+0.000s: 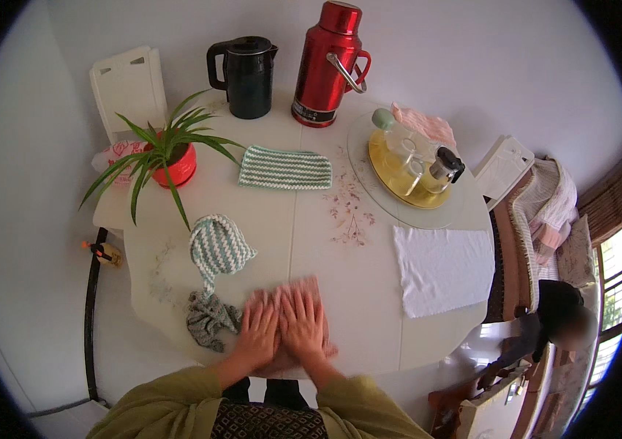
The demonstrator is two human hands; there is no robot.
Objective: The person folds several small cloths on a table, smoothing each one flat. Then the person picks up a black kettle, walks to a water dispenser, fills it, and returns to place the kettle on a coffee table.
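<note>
A pink cloth (328,340) lies at the near edge of the table, mostly covered by my hands. My left hand (257,333) rests flat on it with fingers stretched forward. Close beside it, my right hand (301,322) also presses flat on the cloth, fingers extended. To the left of my hands is a crumpled grey cloth (210,320). Just beyond that sits a bunched green-and-white striped knitted piece (219,245). Farther back, a flat striped knitted piece (285,168) is laid out. A white cloth (446,271) is spread on the right side.
On the pale table (355,293) stand a potted plant (178,167), a black kettle (249,77) and a red thermos (329,66). A glass turntable holds a golden tray (387,175) of glassware. White folding chairs (132,91) lean behind. Another person (559,314) is at far right.
</note>
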